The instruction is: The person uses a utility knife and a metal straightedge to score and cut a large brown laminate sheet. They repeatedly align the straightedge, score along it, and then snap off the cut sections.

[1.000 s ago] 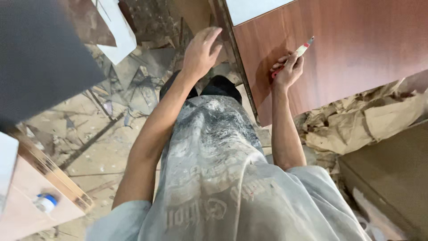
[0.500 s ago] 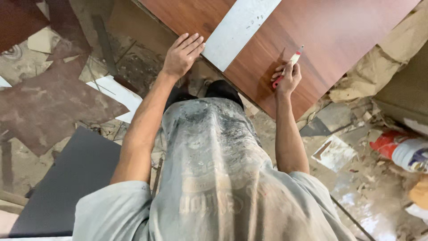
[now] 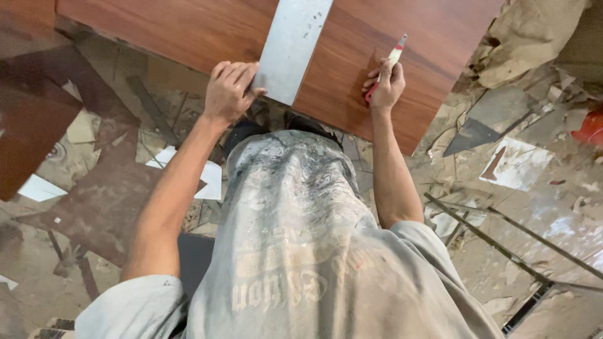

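Observation:
A large reddish-brown laminate board (image 3: 188,28) lies across the top of the view. A long grey metal straightedge (image 3: 292,44) rests on it, running away from me. My left hand (image 3: 229,91) presses on the near end of the straightedge at the board's edge. My right hand (image 3: 384,85) rests on the board to the right of the straightedge, fingers shut on a red and white utility knife (image 3: 391,63) whose tip points up and away. My dusty grey shirt fills the lower middle of the view.
The floor is littered with scraps: dark brown laminate pieces (image 3: 100,201) at left, white offcuts (image 3: 515,163) at right, crumpled brown paper (image 3: 534,31) at top right, thin dark metal strips (image 3: 502,245) at lower right, and a red object (image 3: 590,129) at the right edge.
The view has swung so that the board and straightedge sit squarely ahead. My left hand has moved onto the near end of the straightedge. My right hand keeps hold of the knife.

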